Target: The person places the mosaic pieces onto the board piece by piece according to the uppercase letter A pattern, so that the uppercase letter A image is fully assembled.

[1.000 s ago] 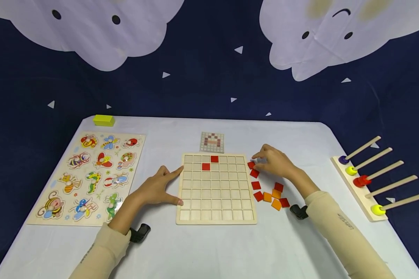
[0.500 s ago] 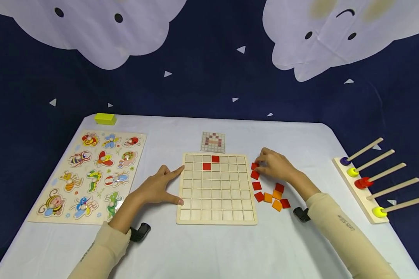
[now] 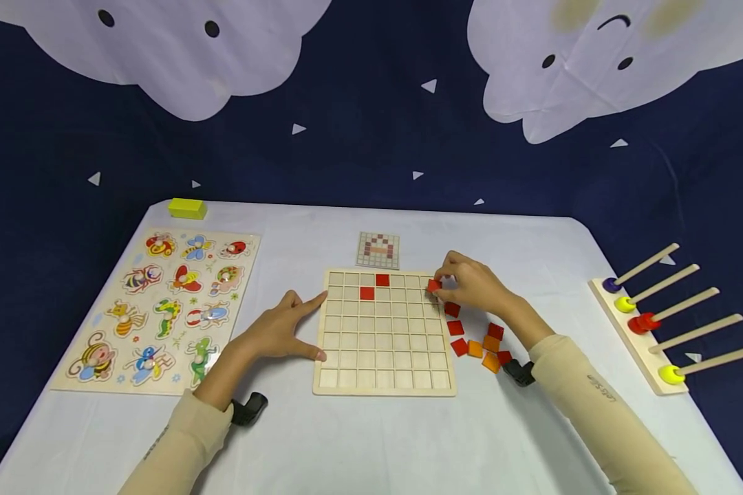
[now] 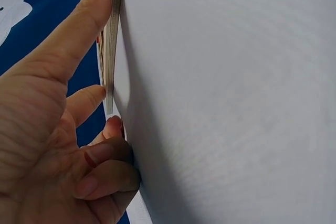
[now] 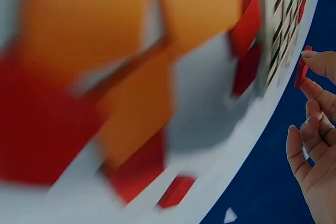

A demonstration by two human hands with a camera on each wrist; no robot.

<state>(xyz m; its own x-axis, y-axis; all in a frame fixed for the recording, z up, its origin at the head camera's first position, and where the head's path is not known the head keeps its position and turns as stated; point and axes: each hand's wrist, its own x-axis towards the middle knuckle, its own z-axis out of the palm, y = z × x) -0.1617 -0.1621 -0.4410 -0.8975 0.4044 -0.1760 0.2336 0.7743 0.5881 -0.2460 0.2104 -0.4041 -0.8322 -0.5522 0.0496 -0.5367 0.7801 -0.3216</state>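
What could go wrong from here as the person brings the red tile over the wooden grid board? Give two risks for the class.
1. The right hand pinches the red tile only by its edges above the grid board, so it might slip or land askew across two cells.
2. The right sleeve hangs close over the loose red and orange tiles; a sweep could scatter them. The left hand braces the board's edge, which should limit sliding.

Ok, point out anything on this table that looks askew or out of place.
Only the loose tiles right of the wooden grid board lie scattered at odd angles. The board sits square, two red tiles seated in its cells; the right hand pinches another red tile.
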